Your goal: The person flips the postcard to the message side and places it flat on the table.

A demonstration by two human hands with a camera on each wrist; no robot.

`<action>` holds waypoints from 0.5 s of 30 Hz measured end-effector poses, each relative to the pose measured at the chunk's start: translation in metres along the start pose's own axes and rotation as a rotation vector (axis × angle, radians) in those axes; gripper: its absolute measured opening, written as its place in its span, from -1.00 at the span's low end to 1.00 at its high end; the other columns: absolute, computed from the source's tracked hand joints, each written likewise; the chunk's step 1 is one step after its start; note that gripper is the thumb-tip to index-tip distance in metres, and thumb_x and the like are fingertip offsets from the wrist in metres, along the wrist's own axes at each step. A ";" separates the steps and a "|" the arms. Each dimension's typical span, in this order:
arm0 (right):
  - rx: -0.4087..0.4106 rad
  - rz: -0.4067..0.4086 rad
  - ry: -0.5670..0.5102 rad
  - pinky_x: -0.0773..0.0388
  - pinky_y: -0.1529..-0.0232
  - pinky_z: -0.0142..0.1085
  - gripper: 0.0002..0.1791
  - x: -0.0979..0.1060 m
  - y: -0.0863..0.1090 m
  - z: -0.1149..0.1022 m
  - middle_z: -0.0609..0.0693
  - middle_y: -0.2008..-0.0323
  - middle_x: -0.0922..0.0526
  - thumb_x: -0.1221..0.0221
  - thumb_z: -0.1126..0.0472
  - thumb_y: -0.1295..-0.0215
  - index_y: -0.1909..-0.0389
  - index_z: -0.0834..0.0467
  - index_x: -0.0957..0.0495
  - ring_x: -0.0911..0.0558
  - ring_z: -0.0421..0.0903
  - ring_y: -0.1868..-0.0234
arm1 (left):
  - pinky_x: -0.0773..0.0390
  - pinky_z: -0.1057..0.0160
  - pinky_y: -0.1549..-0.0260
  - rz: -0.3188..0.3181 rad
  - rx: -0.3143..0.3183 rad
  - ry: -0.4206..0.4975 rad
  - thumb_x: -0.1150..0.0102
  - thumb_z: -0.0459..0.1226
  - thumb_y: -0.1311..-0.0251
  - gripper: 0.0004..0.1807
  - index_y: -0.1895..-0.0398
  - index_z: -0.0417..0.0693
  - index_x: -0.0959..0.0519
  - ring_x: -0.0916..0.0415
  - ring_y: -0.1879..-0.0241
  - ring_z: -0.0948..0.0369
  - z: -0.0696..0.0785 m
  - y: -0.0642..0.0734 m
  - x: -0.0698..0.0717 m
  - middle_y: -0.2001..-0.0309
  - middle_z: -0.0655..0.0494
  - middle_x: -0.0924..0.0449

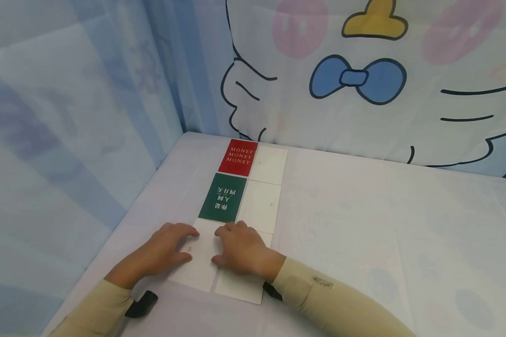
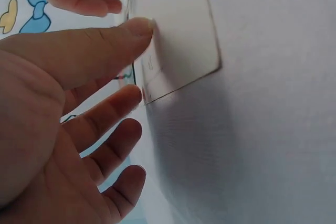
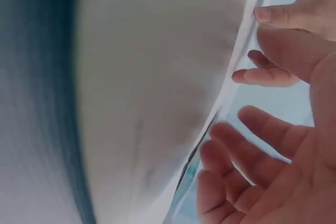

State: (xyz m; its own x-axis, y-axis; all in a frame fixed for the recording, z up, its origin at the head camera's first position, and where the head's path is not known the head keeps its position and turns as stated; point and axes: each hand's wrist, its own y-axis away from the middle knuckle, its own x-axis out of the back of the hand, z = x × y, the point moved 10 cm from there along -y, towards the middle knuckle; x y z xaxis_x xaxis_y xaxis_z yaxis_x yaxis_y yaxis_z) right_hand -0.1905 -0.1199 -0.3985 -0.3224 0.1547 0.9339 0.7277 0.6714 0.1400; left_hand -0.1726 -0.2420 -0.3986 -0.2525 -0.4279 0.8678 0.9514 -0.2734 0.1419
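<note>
Cards lie flat on the table in two columns in the head view. At the near end of the left column is a white card [image 1: 199, 269]. My left hand [image 1: 162, 248] is at this card's left side, fingers apart and thumb at its surface in the left wrist view. Over the seam with the neighbouring white card [image 1: 240, 284] is my right hand [image 1: 242, 248], its fingers loosely bent and partly hiding both cards. The right wrist view shows nothing held between those fingers. Whether either hand's fingertips press the cards, I cannot tell.
Beyond the hands lie a green card [image 1: 222, 198] with white characters and a red card [image 1: 238, 157] printed MONEY. Two more white cards, a middle one [image 1: 259, 206] and a far one [image 1: 270, 164], adjoin them. A patterned curtain [image 1: 109, 93] borders the white-covered table [image 1: 362, 243].
</note>
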 end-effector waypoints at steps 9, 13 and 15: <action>-0.088 0.104 -0.015 -0.48 -0.17 -0.06 -0.39 0.039 -0.012 0.045 0.09 -0.22 -0.53 -0.28 -0.08 -0.33 -0.30 0.13 -0.48 -0.47 0.05 -0.18 | -0.37 -0.18 -0.22 0.056 0.083 -0.004 -0.43 -0.19 -0.18 -0.49 -0.17 -0.15 -0.53 -0.32 -0.24 -0.14 -0.007 -0.029 0.020 -0.23 -0.17 -0.47; -0.102 0.106 0.038 -0.43 -0.23 -0.03 -0.37 0.044 -0.027 0.064 0.08 -0.26 -0.52 -0.30 -0.05 -0.32 -0.33 0.14 -0.44 -0.45 0.06 -0.25 | -0.30 -0.19 -0.27 0.046 0.082 -0.036 -0.43 -0.20 -0.19 -0.39 -0.28 -0.16 -0.48 -0.27 -0.31 -0.15 -0.010 -0.054 0.027 -0.30 -0.17 -0.44; -0.094 0.091 0.040 -0.41 -0.25 -0.03 -0.35 0.043 -0.033 0.069 0.07 -0.26 -0.52 -0.30 -0.05 -0.31 -0.34 0.14 -0.43 -0.44 0.06 -0.26 | -0.28 -0.21 -0.27 0.024 0.079 -0.047 -0.44 -0.20 -0.18 -0.35 -0.32 -0.15 -0.46 -0.26 -0.32 -0.15 -0.011 -0.068 0.028 -0.31 -0.17 -0.43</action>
State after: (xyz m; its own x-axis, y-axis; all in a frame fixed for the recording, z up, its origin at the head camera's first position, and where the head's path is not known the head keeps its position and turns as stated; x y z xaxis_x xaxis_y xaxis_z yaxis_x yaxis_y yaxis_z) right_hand -0.2702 -0.0858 -0.3861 -0.2290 0.1815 0.9564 0.8072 0.5845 0.0824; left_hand -0.2463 -0.2443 -0.3892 -0.2222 -0.3924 0.8926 0.9686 -0.1937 0.1560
